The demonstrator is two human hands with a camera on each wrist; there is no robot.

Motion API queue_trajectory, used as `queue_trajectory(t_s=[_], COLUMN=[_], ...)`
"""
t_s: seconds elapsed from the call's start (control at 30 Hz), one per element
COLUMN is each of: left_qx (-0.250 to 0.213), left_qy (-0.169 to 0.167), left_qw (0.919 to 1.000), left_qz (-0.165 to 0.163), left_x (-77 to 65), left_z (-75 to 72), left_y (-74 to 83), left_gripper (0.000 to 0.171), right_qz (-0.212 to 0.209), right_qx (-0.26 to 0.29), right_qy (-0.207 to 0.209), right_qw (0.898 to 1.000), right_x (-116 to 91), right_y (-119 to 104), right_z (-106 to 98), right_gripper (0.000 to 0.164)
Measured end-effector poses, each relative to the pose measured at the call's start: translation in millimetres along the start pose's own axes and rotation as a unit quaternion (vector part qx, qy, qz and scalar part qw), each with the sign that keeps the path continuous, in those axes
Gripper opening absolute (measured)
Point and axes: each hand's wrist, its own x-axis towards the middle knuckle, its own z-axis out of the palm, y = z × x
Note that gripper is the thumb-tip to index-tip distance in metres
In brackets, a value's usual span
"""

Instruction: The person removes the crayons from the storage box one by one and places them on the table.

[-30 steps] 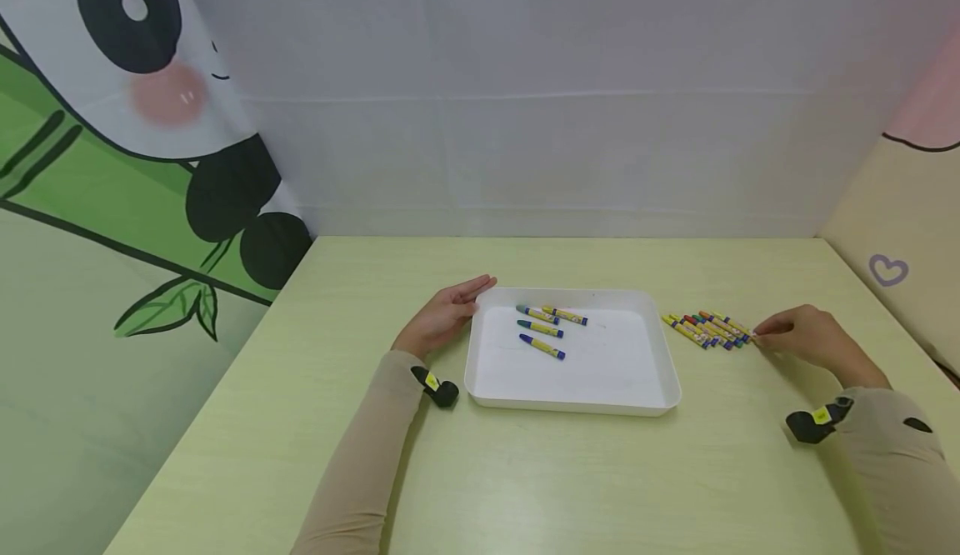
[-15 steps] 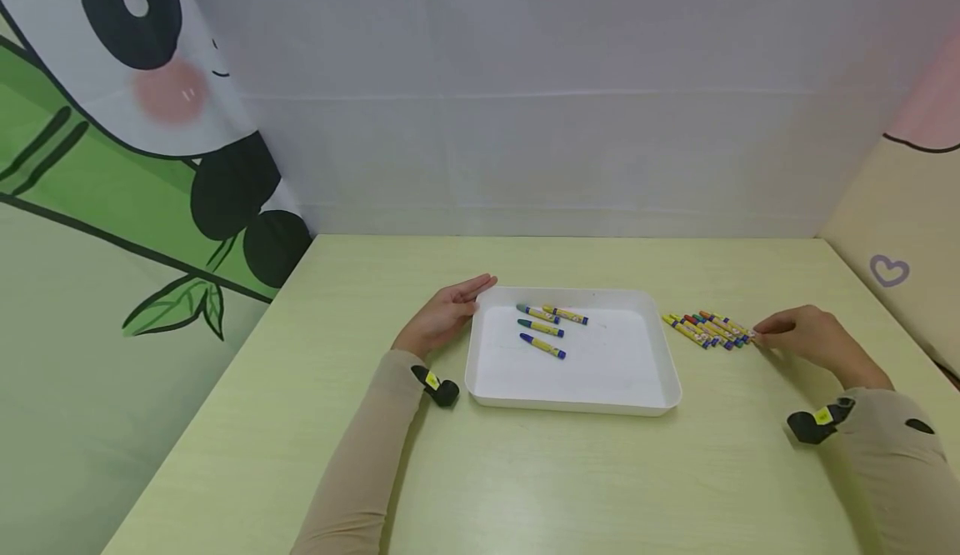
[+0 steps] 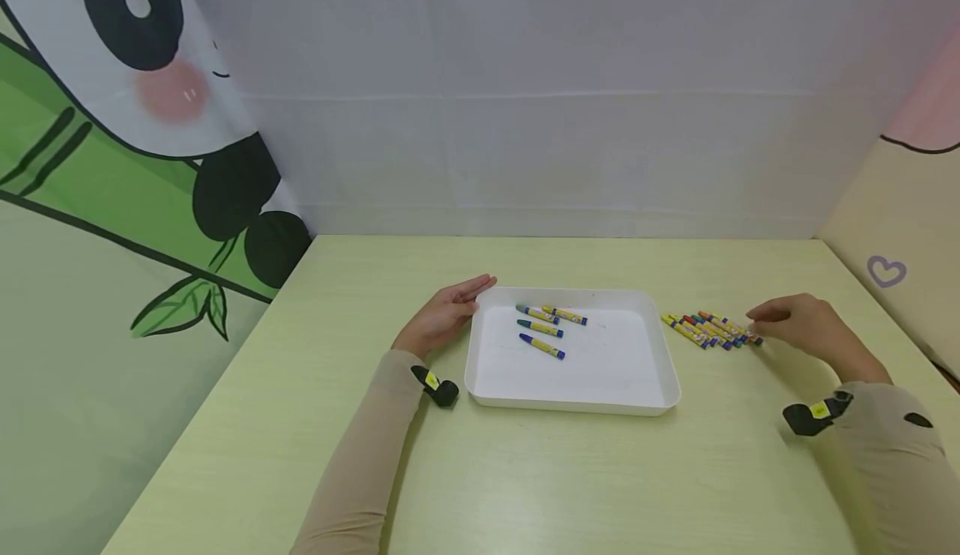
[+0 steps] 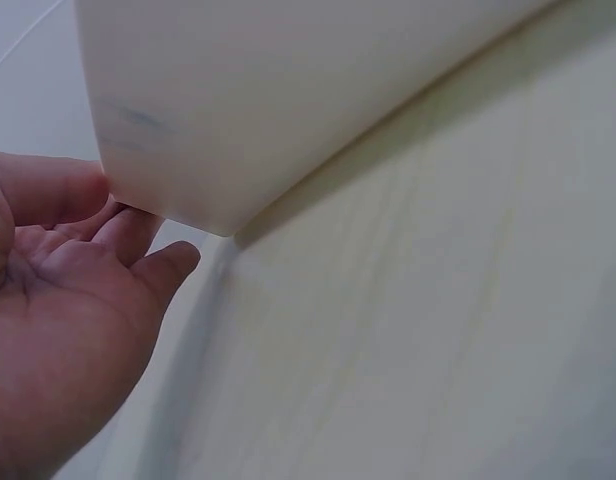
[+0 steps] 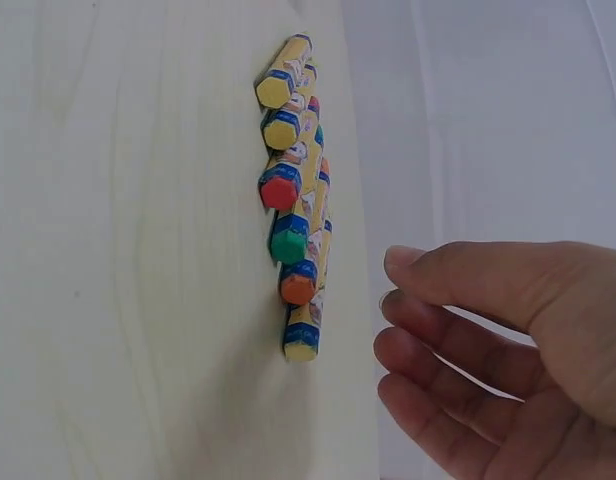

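In the head view my left hand (image 3: 438,317) lies at the left side of a white tray (image 3: 600,376), fingers fairly straight near its far left corner. Close up in the left wrist view, the same hand (image 4: 68,290) touches the tray wall (image 4: 238,90) at a corner. Four-sided and shallow, the tray holds several yellow-wrapped crayons (image 3: 542,347) with green, blue and yellow tips. To its right, a slanted row of crayons (image 3: 708,332) lies on the table. My right hand (image 5: 518,350) hovers beside the row's end crayon (image 5: 301,345), fingers loosely bent, nothing held.
The pale wood-look table (image 3: 570,480) meets a grey-white cloth backdrop (image 3: 555,163) at its far edge. Printed panels stand on both sides, with a cartoon figure (image 3: 165,55) at the left and a heart outline (image 3: 887,271) at the right.
My right hand has lifted slightly up and away from the crayon row, uncovering its right end. The left hand, the tray and the crayons in it stay put.
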Motion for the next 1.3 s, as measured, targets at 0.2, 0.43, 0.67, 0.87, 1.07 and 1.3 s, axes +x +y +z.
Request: queue_trajectory(t_s=[0.2,0.43,0.67,0.87,1.07,1.3], left_qx=[0.000,-0.001,0.000,-0.001,-0.006,-0.003], left_qy=[0.002,0.004,0.001,0.000,0.004,0.001], left_qw=[1.0000,1.0000,1.0000,1.0000,1.0000,1.0000], left_qz=[-0.001,-0.003,-0.005,-0.005,-0.001,0.003], left_x=[-0.1,-0.2,-0.1,-1.9,-1.1,-1.0], left_z=[0.5,1.3,1.5,2.5,2.4,1.8], left_y=[0.5,1.3,1.2,2.8,2.1,1.4], left_gripper=[0.057,0.057,0.057,0.057,0.058,0.058], right_qz=[-0.001,-0.004,-0.014,-0.018,-0.023,-0.032], right_qx=[0.001,0.002,0.010,0.015,0.034,0.057], right_qy=[-0.004,-0.002,0.001,-0.002,-0.006,-0.016], right_qw=[1.000,1.000,1.000,1.000,0.999,0.998], right_x=[1.6,6.4,9.2,13.4,16.9,24.0], right_y=[-9.9,-20.1,-30.5,-41.2,-56.3,-76.5], right_z=[-3.2,-4.8,-5.7,-6.8,-7.0,-7.2], right_gripper=[0.044,0.045,0.045,0.047,0.048,0.048])
